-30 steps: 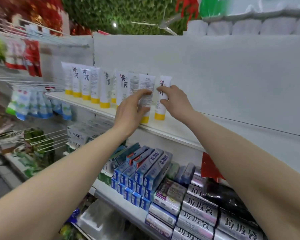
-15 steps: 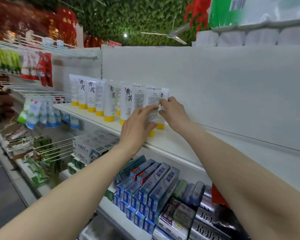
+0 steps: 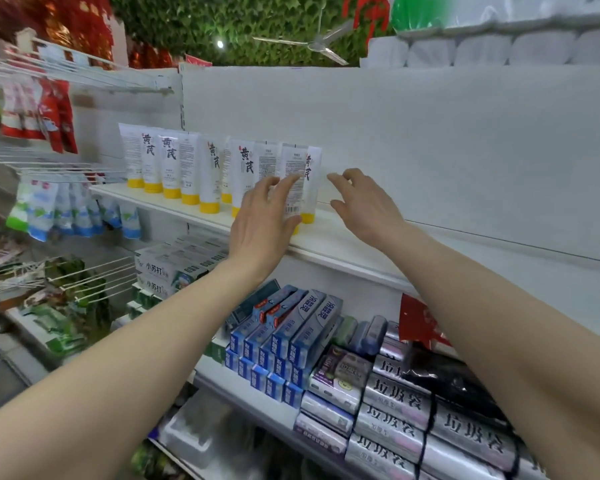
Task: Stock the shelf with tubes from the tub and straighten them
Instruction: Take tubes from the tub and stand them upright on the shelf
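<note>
Tubes, white with yellow caps, stand cap-down in a row on the upper shelf. Left hand has relaxed fingers touching the end ones, gripping nothing. Right hand hovers just beside them, fingers loose.

Dim, even indoor light; one small ceiling lamp glares; wide-angle bending and blur toward the edges.

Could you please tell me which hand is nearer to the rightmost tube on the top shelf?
Left. The left hand lies in front of the rightmost tube, its fingers overlapping it; the right hand hovers apart, to its right.
</note>
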